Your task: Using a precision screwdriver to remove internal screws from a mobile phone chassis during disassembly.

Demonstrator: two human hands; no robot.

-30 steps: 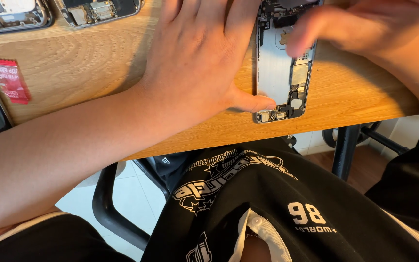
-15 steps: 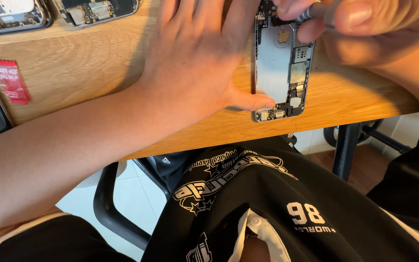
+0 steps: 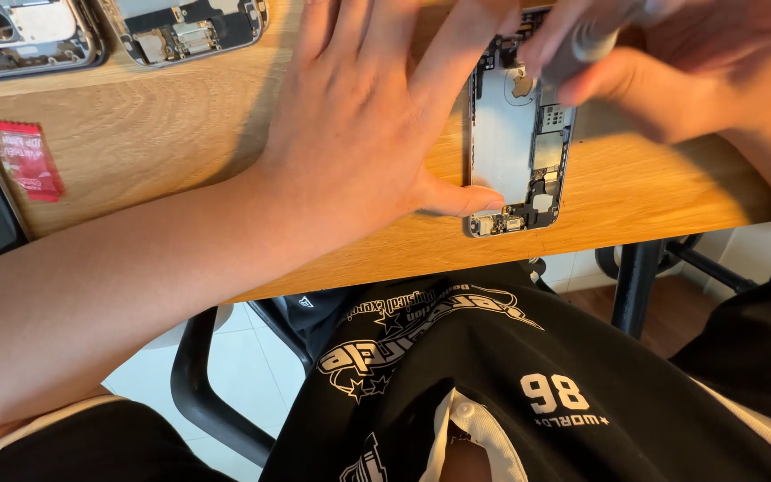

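The opened phone (image 3: 519,134) is steadied by the flat, open left hand (image 3: 359,125); a grey tool (image 3: 582,49), gripped by the right hand (image 3: 662,80), has been lowered onto its top.

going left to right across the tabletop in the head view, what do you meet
Red sachet → two opened phone housings at the far edge, silver one then darker one → left hand flat on the wooden table → opened phone → right hand with a grey tool.
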